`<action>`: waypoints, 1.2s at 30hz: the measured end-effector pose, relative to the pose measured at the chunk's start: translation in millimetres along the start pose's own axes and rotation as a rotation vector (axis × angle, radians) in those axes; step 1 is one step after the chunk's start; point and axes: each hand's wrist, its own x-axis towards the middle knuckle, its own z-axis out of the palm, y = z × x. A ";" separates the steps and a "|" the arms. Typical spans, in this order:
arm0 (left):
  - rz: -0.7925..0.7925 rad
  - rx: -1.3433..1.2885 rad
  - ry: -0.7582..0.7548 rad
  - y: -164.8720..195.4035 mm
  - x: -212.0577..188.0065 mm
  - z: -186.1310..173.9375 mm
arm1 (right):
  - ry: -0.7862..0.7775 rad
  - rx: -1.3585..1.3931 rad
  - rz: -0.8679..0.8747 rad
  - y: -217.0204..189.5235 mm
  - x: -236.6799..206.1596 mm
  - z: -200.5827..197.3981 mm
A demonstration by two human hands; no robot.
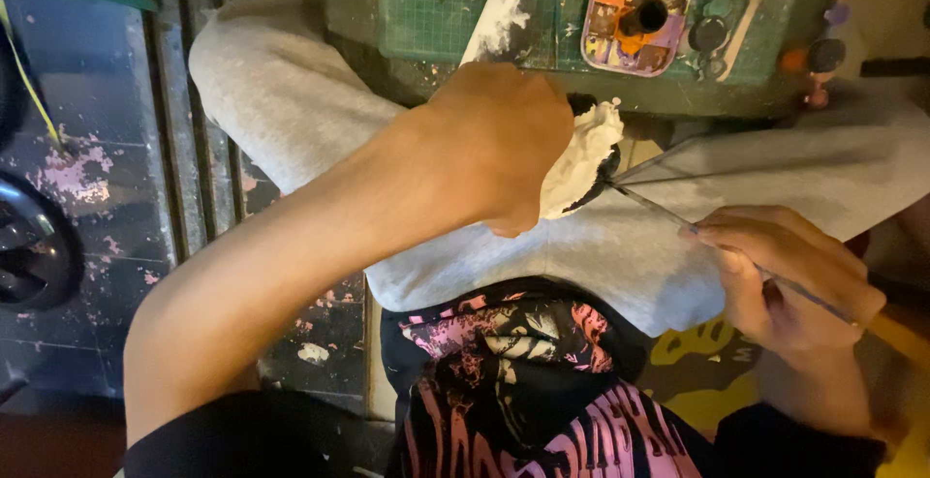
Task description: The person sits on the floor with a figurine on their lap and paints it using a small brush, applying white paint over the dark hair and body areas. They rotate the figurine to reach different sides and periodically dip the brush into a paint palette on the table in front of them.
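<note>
- The left hand [499,144] is reaching across the lap and wrapping its grip closed around a small white sculpted piece [584,156], which is showing a dark underside where it is peeking out past the knuckles.
- The white piece is being held up over the grey-trousered knees [291,100], just in front of the near edge of the tabletop [426,76].
- The right hand [790,279] is pinching a thin paintbrush [668,209] between thumb and fingers, its grip pressed together on the handle.
- The brush tip is touching the dark edge of the white piece, on the side facing the right hand.
- A green cutting mat [436,3] is lying on the tabletop, smeared with white.
- A paint palette [635,13] with orange, purple and dark wells is sitting on the mat, beyond the white piece.
- Small round paint pots [712,32] are standing just beside the palette.
- A paint-flecked dark floor [87,178] is showing on the left-hand side, below the left arm.
</note>
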 end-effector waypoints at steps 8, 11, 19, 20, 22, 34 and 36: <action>-0.045 0.000 -0.084 -1.9 5.0 0.5 | -0.021 -0.098 -0.005 4.8 -10.0 -0.3; -0.039 -0.044 -0.020 -4.6 2.1 4.4 | 0.110 0.000 0.029 10.9 -17.8 5.6; -0.183 -0.301 0.279 -1.6 -17.5 42.9 | 0.501 0.154 0.009 24.9 -47.9 59.0; -0.210 -0.339 0.237 -1.1 -17.8 45.5 | 0.498 0.156 0.018 23.3 -50.7 63.6; -0.224 -0.404 0.200 -1.4 -18.7 48.7 | 0.456 0.098 0.036 17.1 -55.1 65.8; -0.232 -0.418 0.193 -15.0 -13.7 62.7 | 0.295 -0.091 -0.027 13.4 -54.6 47.4; -0.161 -0.453 0.168 -31.1 -11.5 68.2 | 0.296 -0.125 -0.077 17.1 -55.5 40.3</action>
